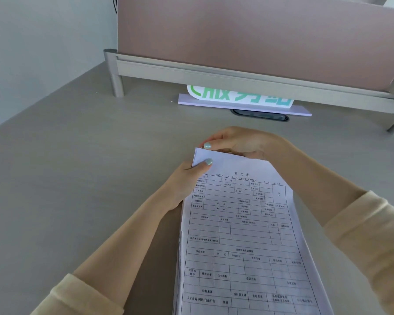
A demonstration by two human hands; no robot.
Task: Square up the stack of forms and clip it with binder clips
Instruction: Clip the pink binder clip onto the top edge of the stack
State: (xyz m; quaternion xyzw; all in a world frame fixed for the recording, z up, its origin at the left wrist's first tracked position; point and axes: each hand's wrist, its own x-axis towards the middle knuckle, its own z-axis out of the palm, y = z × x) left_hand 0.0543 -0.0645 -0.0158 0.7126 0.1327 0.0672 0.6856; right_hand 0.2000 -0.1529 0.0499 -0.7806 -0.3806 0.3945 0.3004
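Grey-beige matte tabletop fills most of the frame. A thick stack of white printed forms, ruled into tables with black print, runs from the centre down to the lower right edge; whether it rests on the surface or is lifted cannot be told. Sheet edges along its left side show slightly fanned in the lower centre.

Left hand, centre of the frame, grips the stack's upper left corner: thumb with pale green nail lies on the top sheet, the other fingers hidden beneath, so the fingers are clamped on the paper. Cream-yellow sleeve at lower left.

Right hand, just above centre, curls over the stack's far top edge. Its fingers are pinched together at that edge near the upper left corner; a small dark bit shows beside the green nail, too small to identify. Matching sleeve at right edge.

Upper half: a dusty pink partition panel on a grey metal frame with round legs. Beneath the frame, upper centre, a white sign with green lettering stands on a flat pale lilac base, and a dark oval cable port sits just in front of it. Pale wall at upper left.
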